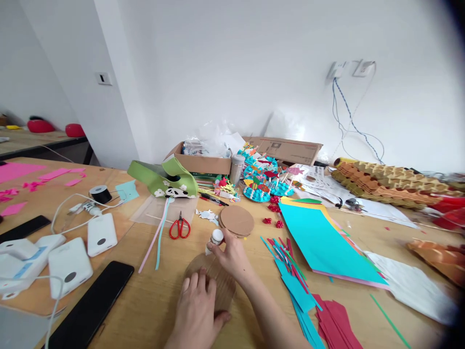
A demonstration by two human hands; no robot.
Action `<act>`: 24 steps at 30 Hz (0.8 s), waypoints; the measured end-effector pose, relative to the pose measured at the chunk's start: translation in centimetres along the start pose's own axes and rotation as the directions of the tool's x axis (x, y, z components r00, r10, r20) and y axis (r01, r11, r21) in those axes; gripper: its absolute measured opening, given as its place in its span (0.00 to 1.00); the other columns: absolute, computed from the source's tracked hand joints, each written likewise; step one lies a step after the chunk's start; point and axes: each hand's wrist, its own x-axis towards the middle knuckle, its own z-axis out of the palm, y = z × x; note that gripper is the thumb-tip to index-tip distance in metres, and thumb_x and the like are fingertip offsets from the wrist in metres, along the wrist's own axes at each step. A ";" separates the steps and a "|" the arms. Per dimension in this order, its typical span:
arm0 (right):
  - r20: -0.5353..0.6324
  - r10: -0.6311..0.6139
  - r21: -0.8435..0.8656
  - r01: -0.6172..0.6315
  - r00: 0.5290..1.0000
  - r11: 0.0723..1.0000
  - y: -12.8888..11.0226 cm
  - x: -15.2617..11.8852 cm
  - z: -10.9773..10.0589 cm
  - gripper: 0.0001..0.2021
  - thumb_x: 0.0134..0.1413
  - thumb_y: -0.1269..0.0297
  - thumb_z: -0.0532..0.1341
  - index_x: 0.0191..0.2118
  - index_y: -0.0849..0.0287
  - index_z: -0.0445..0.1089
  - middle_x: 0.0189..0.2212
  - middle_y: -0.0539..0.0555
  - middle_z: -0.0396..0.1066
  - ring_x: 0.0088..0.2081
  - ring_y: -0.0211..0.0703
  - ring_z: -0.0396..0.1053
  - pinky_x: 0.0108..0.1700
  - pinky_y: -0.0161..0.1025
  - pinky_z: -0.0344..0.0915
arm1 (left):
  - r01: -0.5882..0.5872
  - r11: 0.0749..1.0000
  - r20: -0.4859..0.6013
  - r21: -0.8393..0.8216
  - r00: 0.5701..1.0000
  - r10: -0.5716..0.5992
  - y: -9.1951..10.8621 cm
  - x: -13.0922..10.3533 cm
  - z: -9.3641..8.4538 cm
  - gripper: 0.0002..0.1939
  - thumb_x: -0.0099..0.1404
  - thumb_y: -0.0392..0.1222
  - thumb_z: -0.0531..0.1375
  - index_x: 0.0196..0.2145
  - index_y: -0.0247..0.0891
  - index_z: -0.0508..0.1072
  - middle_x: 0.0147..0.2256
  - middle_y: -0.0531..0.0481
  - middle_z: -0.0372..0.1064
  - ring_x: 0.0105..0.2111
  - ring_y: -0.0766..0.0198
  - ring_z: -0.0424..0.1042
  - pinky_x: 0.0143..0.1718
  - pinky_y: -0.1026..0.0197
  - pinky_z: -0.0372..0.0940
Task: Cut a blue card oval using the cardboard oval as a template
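My left hand [198, 300] lies flat with its fingers spread on a round cardboard disc [228, 295], near the front of the table. Just beyond, my right hand [234, 254] has its thumb and forefinger about a small white bottle [217, 236] with a white cap, at the disc's far edge. Part of the bottle is hidden behind the fingers. A small stack of paler cardboard discs [237, 220] lies past the bottle. To the left of that stack are red-handled scissors [180, 228] and several white paper cutouts [208, 214].
Blue paper sheets [327, 237], narrow paper strips [290, 261] and red paper pieces [334, 322] lie to the right. Phones, including a black one [92, 303], and white power banks [70, 266] with cables occupy the left. Behind stand a green felt piece [163, 179], a metal flask [237, 169] and blue crafts [257, 189].
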 end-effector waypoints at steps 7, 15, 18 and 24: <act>0.000 0.007 -0.007 -0.007 1.000 1.000 -0.2 -0.1 -0.3 0.05 0.53 0.63 0.60 0.32 0.57 0.63 0.28 0.53 0.71 0.31 0.43 0.68 0.33 0.35 0.57 | 0.009 1.000 -0.011 -0.028 1.000 -0.009 -0.1 -0.1 0.7 0.35 0.54 0.62 0.60 0.50 0.33 0.71 0.53 0.32 0.65 0.51 0.43 0.62 0.52 0.43 0.54; 0.000 0.051 -0.058 -0.051 0.999 0.997 -0.3 -0.1 -0.3 0.07 0.53 0.62 0.60 0.31 0.57 0.61 0.27 0.53 0.70 0.29 0.43 0.66 0.32 0.35 0.55 | -0.051 0.995 0.012 -0.090 0.999 0.052 -0.8 -0.1 0.7 0.38 0.53 0.63 0.62 0.53 0.33 0.70 0.62 0.36 0.56 0.52 0.43 0.62 0.51 0.42 0.57; -0.001 0.025 -0.025 -0.025 1.000 0.999 -0.2 0.0 -0.2 0.06 0.52 0.63 0.60 0.32 0.57 0.62 0.27 0.52 0.70 0.30 0.43 0.67 0.32 0.34 0.56 | -0.056 0.996 0.029 -0.067 0.998 0.058 -0.9 0.0 0.7 0.40 0.51 0.62 0.63 0.55 0.32 0.68 0.62 0.34 0.55 0.52 0.42 0.63 0.51 0.42 0.58; 0.046 0.013 0.005 -0.013 0.999 1.000 -0.2 0.0 -0.2 0.05 0.52 0.64 0.61 0.33 0.58 0.63 0.28 0.52 0.71 0.31 0.42 0.67 0.33 0.34 0.57 | -0.061 0.998 0.096 0.021 0.994 0.059 -0.5 0.1 0.3 0.38 0.52 0.59 0.62 0.54 0.30 0.69 0.60 0.30 0.58 0.54 0.41 0.63 0.52 0.41 0.57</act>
